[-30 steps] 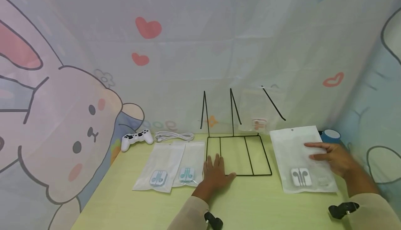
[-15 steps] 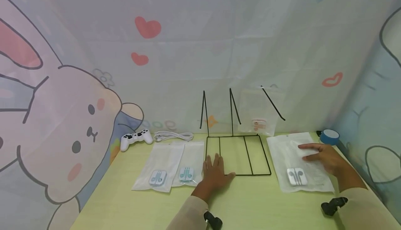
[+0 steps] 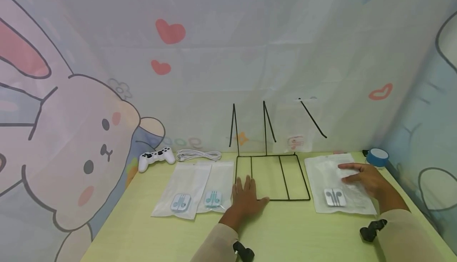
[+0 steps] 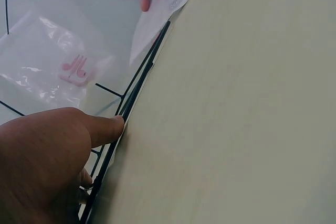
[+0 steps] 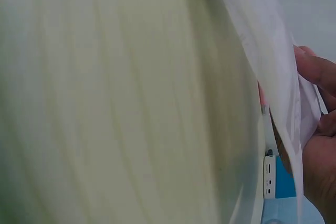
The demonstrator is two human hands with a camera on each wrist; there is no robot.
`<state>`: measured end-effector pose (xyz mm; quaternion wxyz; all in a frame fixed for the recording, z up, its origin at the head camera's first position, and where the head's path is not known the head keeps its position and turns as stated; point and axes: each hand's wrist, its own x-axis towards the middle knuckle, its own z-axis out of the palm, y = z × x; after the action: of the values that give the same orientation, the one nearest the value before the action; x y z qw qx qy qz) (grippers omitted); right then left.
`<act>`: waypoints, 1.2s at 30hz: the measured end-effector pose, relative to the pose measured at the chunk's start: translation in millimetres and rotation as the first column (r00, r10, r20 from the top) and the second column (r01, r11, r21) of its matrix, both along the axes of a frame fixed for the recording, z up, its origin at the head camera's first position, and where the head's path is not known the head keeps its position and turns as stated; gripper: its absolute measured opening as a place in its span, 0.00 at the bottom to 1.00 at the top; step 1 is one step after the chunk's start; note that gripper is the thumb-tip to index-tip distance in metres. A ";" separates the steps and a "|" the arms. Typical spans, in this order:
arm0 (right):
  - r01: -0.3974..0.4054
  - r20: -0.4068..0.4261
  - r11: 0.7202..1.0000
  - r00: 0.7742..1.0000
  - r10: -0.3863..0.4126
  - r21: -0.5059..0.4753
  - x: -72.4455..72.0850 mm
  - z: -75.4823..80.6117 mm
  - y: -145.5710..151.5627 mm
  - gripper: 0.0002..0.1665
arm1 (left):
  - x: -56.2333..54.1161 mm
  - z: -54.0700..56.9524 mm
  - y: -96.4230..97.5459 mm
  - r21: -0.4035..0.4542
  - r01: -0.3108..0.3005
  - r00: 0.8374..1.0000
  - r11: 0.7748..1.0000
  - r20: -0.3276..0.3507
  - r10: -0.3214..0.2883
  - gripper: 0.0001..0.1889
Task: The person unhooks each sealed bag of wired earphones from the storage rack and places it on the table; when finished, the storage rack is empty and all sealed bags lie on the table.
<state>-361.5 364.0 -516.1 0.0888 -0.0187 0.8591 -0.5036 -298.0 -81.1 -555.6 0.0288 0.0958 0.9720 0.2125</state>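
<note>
My left hand (image 3: 246, 200) lies spread over the front left corner of the black wire display rack (image 3: 282, 177); in the left wrist view its thumb touches the front rod. To the right, my right hand (image 3: 369, 179) grips a white zip bag (image 3: 323, 171), thumb and index finger on its face, the other fingers hidden behind. A boxed set of white-and-grey earphones (image 3: 335, 197) shows through the lower part of the bag. From the rack's right hook hangs a clear bag (image 3: 303, 121) with pink earphones (image 3: 296, 141) in it. The left and middle hooks carry nothing.
Left of the rack lie two white bags (image 3: 192, 174) with blue (image 3: 180, 202) and teal earphones (image 3: 213, 199). Behind them are a white game controller (image 3: 156, 159) and a coiled white cable (image 3: 198, 155). A blue-topped round container (image 3: 377, 157) stands at the back right.
My right hand has moved left and slightly down with the white bag, which now leans lower and nearer the rack. The left hand has stayed on the rack.
</note>
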 end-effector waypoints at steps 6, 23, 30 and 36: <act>0.032 0.063 0.999 0.998 -0.031 -0.016 -3.0 -2.6 2.2 0.41 | 0.4 1.5 1.3 -0.011 0.002 1.000 1.000 -0.002 -0.002 0.49; 0.007 -0.005 0.997 1.000 -0.006 0.073 8.1 11.3 7.8 0.57 | 3.7 2.8 1.8 0.029 -0.010 1.000 1.000 0.010 0.009 0.48; -0.069 -0.086 0.997 0.994 0.070 0.017 8.8 24.2 3.9 0.53 | 1.4 4.9 2.1 -0.001 -0.015 1.000 1.000 0.021 0.015 0.49; -0.181 -0.192 0.977 0.969 0.158 -0.112 3.5 28.7 -4.1 0.45 | 0.3 4.3 1.6 -0.028 -0.006 1.000 1.000 0.004 0.006 0.49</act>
<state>-357.9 359.9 -487.4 0.0515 -0.1437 0.8247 -0.5446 -297.7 -79.6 -551.3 0.0316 0.0918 0.9752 0.1991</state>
